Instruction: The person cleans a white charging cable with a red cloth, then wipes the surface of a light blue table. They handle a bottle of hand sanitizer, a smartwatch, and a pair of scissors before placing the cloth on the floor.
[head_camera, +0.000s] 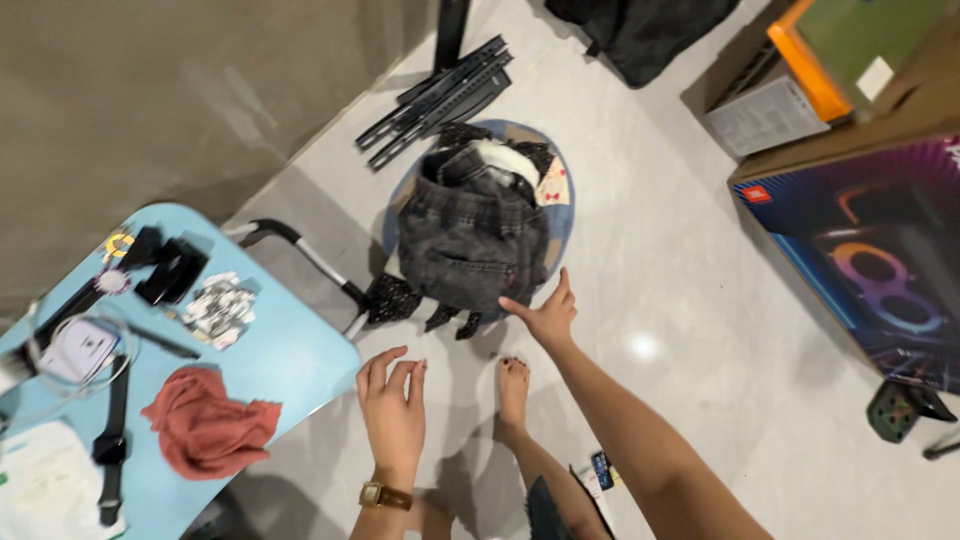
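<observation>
Both bare hands hang open over a tiled floor, above a basket of dark clothes.

Nearest the camera, the left hand (393, 408), with a gold watch (384, 495) at its wrist, is spread palm-down and holds nothing, hovering just beside the edge of a light blue table (290, 355). Ahead of it, the right hand (545, 315) is open too, its fingers reaching to the near rim of the round blue basket (562, 225), fingertips at or just touching the grey denim garment (470, 235) heaped in it. A bare foot (513, 385) stands between the two hands. Left of the left hand, a rust-red cloth (208, 420) lies crumpled on the table. Far to the right of the right hand sits a large printed cardboard box (870, 250).
</observation>
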